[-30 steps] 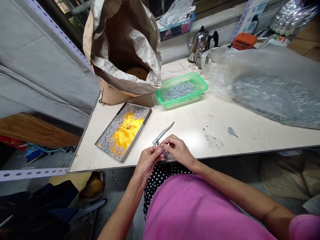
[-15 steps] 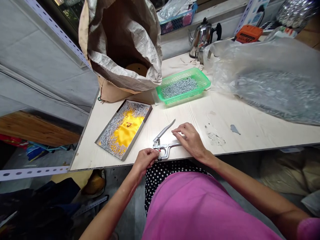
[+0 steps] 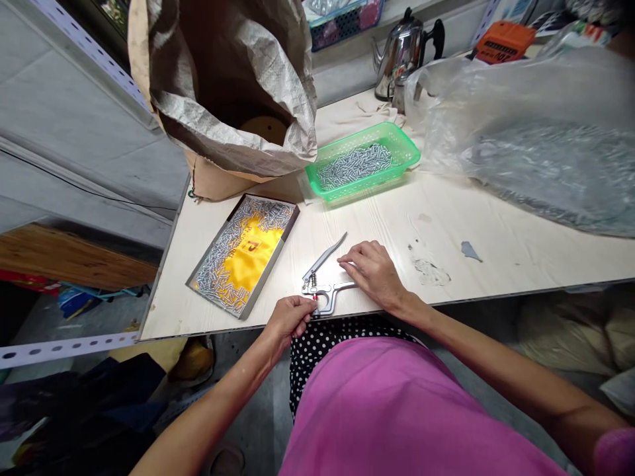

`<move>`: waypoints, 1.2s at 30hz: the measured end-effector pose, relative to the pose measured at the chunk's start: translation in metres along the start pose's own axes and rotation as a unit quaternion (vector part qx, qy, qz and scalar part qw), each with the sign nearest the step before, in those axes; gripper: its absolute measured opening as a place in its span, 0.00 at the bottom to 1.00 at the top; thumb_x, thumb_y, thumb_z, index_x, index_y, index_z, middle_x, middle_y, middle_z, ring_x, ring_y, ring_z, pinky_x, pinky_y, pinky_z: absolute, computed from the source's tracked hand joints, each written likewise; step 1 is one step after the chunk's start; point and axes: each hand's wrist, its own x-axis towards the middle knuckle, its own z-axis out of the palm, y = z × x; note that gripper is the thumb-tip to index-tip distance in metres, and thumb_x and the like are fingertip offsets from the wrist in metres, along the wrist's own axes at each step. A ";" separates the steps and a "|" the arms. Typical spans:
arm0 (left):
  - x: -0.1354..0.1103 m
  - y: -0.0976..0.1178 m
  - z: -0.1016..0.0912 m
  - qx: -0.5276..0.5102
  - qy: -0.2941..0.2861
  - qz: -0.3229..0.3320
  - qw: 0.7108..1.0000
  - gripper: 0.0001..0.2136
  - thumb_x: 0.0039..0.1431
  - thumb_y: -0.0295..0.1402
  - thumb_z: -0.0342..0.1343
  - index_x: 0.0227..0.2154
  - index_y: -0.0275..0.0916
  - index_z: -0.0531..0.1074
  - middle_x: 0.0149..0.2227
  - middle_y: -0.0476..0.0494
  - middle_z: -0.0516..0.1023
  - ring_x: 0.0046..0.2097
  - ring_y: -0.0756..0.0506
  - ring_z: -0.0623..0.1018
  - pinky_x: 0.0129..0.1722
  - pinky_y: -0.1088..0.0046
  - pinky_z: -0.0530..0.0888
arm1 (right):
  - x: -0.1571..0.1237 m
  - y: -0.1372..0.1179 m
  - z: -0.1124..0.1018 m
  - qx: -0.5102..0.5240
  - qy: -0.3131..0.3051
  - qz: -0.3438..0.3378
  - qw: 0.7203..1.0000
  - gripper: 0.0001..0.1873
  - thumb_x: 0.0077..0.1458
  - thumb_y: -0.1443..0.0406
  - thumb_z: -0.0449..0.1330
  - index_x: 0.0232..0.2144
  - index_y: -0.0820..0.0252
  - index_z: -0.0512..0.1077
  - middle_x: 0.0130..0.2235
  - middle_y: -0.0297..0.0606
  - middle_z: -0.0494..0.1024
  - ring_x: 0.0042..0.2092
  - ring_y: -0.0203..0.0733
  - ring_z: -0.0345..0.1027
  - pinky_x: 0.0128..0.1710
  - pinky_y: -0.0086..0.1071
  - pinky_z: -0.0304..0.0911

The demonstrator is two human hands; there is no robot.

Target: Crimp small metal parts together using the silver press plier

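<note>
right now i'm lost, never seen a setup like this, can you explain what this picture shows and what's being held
There is no machine here: one person works with bare hands, filmed by a camera on their head looking down. The left hand is at the end of a metal plier-like tool; the right hand is over its lower handle. Whether either pinches something small, I can't tell. On the table are a shallow tray and a green basket, both with small metal pieces, plus a clear plastic bag and a kettle.
</note>
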 end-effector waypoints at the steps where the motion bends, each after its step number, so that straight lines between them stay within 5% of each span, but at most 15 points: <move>1: 0.000 0.000 0.000 0.010 0.003 0.001 1.000 0.15 0.46 0.40 0.66 0.23 0.36 0.67 0.15 0.59 0.65 0.11 0.59 0.57 0.10 0.82 0.48 | 0.001 0.001 0.000 -0.008 -0.005 -0.003 1.000 0.13 0.65 0.62 0.52 0.39 0.58 0.76 0.39 0.41 0.75 0.42 0.46 0.62 0.43 0.40 0.56; 9: 0.002 -0.002 -0.001 0.011 -0.011 -0.029 0.999 0.16 0.47 0.42 0.65 0.24 0.36 0.67 0.14 0.58 0.68 0.11 0.58 0.60 0.11 0.83 0.53 | 0.025 0.014 -0.004 -0.066 -0.100 -0.044 0.992 0.15 0.64 0.59 0.55 0.47 0.60 0.74 0.51 0.45 0.75 0.52 0.52 0.61 0.50 0.45 0.56; 14: 0.004 -0.005 -0.002 -0.003 -0.014 -0.031 0.999 0.14 0.47 0.41 0.64 0.25 0.36 0.68 0.13 0.57 0.68 0.11 0.57 0.61 0.10 0.82 0.53 | 0.034 0.026 0.001 -0.074 -0.251 -0.129 0.956 0.49 0.47 0.41 0.64 0.61 0.64 0.60 0.64 0.57 0.59 0.66 0.66 0.42 0.60 0.61 0.42; 17: 0.005 -0.006 -0.002 -0.003 -0.018 -0.030 0.999 0.13 0.48 0.40 0.64 0.25 0.36 0.68 0.13 0.57 0.68 0.11 0.57 0.61 0.11 0.82 0.52 | 0.040 0.032 0.006 -0.085 -0.307 -0.150 0.936 0.57 0.39 0.40 0.67 0.63 0.67 0.57 0.65 0.60 0.57 0.66 0.70 0.41 0.60 0.67 0.36; 24: 0.004 -0.007 -0.003 -0.003 -0.019 -0.025 1.000 0.14 0.48 0.41 0.64 0.23 0.36 0.68 0.14 0.57 0.67 0.11 0.57 0.61 0.11 0.81 0.52 | 0.056 0.025 0.004 -0.102 -0.320 -0.170 0.926 0.51 0.40 0.47 0.70 0.61 0.64 0.61 0.55 0.55 0.70 0.56 0.64 0.60 0.60 0.67 0.39; 32: 0.006 -0.007 -0.002 0.005 -0.013 -0.024 1.000 0.12 0.49 0.40 0.62 0.25 0.36 0.68 0.14 0.57 0.67 0.11 0.56 0.61 0.11 0.80 0.52 | 0.050 0.011 -0.008 -0.138 -0.333 -0.165 0.918 0.45 0.48 0.51 0.68 0.63 0.60 0.57 0.53 0.50 0.73 0.53 0.59 0.63 0.58 0.66 0.41; 36: -0.001 -0.006 -0.003 0.111 0.007 0.000 0.994 0.12 0.55 0.41 0.57 0.25 0.37 0.68 0.16 0.56 0.67 0.12 0.55 0.62 0.14 0.77 0.55 | 0.044 0.009 -0.008 -0.131 -0.324 -0.161 0.923 0.41 0.50 0.56 0.68 0.62 0.57 0.57 0.51 0.47 0.75 0.52 0.56 0.64 0.59 0.65 0.39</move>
